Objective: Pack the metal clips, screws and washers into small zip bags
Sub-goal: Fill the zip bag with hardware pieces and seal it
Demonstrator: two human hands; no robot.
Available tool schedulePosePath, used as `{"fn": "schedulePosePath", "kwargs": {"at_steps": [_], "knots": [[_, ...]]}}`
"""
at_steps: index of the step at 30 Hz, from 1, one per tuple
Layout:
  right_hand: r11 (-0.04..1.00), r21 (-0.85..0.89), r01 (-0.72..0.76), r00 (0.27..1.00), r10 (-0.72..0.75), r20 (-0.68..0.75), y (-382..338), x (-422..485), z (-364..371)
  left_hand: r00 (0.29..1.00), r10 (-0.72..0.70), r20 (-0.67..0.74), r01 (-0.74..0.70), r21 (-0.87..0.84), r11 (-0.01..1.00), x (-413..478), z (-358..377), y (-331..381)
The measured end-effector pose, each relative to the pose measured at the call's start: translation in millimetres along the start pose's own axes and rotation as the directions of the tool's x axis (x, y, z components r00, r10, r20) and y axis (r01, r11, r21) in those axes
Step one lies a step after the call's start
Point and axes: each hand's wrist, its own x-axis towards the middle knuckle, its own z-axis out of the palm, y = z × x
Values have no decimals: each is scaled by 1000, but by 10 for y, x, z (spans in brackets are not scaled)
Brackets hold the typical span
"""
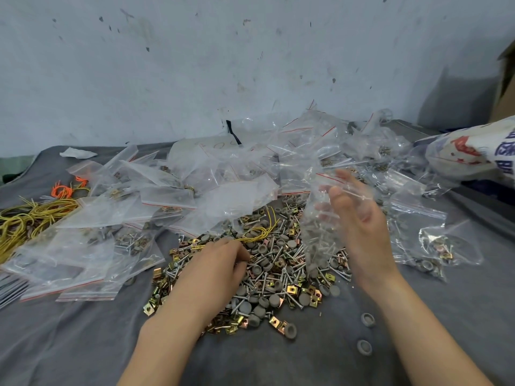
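Observation:
A heap of brass-coloured metal clips, silver screws and grey washers (278, 277) lies in the middle of the grey cloth. My left hand (220, 263) lies on the heap's left side with its fingers curled into the parts; what it pinches is hidden. My right hand (359, 218) holds a clear small zip bag (320, 218) upright over the heap's right side, thumb and fingers pinching its top. The bag hangs down to the parts, and screws show through its lower part.
Many clear zip bags (178, 196), some filled, pile up from the left to the back. More filled bags (429, 238) lie to the right. Yellow and orange wire ties (36, 215) sit at far left. A printed sack (473, 154) lies at right. Two loose washers (366, 332) lie near me.

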Motion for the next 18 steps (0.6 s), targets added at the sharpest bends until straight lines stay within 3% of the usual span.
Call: {"fn": "schedulePosePath", "kwargs": {"at_steps": [7,12,18], "knots": [[982,-173,71,997,-63,49,-6,-66,9,989,-37,-140,14,-160,987,16,-75,64],[885,-414,214,976,-175,131,18,-118,37,968,-50,-246,-35,-329,944,9,-134,175],[824,-504,260,956,-148,252,73,-187,146,922,-67,-382,-137,-483,865,11,-203,302]]}}
